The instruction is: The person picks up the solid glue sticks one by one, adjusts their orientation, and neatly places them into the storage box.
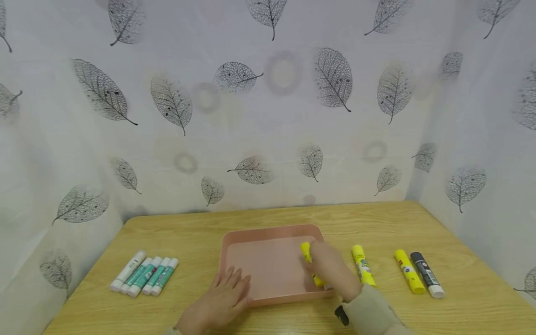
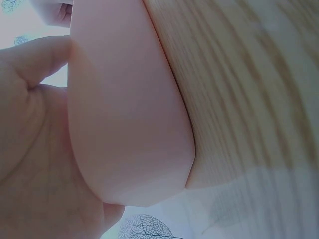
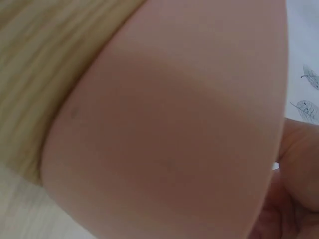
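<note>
A shallow pink tray (image 1: 272,298) stands on the table in the head view. My left hand (image 1: 222,298) rests over its front left corner with the fingers extended; in the left wrist view the thumb (image 2: 42,57) touches the rim. At the tray's right side, my right hand (image 1: 332,267) grips a yellow glue stick (image 1: 306,250), whose middle is hidden behind the fingers. The tray's outer wall (image 3: 164,124) fills most of the right wrist view, so the held stick is out of sight there.
Several white and green glue sticks (image 1: 146,275) lie side by side at the left. To the right of the tray lies another yellow glue stick (image 1: 363,265). Farther right are a yellow glue stick (image 1: 409,271) and a black one with a white end (image 1: 427,274). A leaf-patterned curtain surrounds the table.
</note>
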The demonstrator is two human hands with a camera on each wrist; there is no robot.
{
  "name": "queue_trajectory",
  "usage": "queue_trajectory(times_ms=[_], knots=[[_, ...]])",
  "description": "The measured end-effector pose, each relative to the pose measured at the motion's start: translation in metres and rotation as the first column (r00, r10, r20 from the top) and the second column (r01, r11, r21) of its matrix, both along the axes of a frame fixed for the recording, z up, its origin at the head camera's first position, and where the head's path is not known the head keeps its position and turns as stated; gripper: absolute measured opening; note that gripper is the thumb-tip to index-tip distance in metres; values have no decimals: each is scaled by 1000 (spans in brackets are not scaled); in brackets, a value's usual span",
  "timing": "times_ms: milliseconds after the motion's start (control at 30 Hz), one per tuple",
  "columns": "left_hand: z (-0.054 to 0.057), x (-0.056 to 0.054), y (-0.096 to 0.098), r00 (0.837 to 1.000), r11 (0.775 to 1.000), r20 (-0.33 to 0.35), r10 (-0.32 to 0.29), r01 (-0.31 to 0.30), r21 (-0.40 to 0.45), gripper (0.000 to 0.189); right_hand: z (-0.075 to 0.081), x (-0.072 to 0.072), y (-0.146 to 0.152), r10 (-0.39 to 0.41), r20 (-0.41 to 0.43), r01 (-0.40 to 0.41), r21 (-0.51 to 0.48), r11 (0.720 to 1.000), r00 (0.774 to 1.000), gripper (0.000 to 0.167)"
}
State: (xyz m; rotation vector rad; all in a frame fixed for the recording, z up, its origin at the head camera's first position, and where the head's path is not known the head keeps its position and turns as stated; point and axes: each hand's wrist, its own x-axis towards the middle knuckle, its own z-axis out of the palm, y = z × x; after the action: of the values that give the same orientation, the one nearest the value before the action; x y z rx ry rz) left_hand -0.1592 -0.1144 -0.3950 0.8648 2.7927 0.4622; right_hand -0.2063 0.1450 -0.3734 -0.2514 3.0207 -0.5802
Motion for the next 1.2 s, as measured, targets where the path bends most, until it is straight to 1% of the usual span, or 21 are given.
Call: queue_trajectory(times_ms=[133,267,333,467,600,733,933,1067,1200], knots=[[0,0,0,1000,1000,8,-2,2,2,55,-4,2,-3,25,-49,-24,30,999,998,20],[-1,0,1,1000,1000,18,1,-1,3,55,-7,3,-6,39,-63,-36,39,999,997,16],[-1,0,0,1000,1000,22,3,-3,3,56,-9,4,-6,39,-60,-37,33,999,997,14],[-2,0,0,1000,1000,28,4,-4,5,56,-9,4,-9,8,-9,-7,46,999,1000,12],[-2,-1,0,1000,1000,26,2,-2,1,56,-8,5,-12,-6,20,4,102,995,1000,12],[-2,-1,0,1000,1000,21,0,0,0,56,-10,4,-14,22,-21,-18,146,989,1000,12],[-2,-1,1,1000,1000,13,-1,1,0,56,-14,1,-17,2,-13,1,210,978,1000,12],[-2,-1,1,1000,1000,21,3,-3,1,56,-16,-1,-18,0,-33,9,261,965,999,10],[-1,0,1,1000,1000,23,6,-6,2,56,-17,-1,-18,45,-82,-18,302,953,996,9]])
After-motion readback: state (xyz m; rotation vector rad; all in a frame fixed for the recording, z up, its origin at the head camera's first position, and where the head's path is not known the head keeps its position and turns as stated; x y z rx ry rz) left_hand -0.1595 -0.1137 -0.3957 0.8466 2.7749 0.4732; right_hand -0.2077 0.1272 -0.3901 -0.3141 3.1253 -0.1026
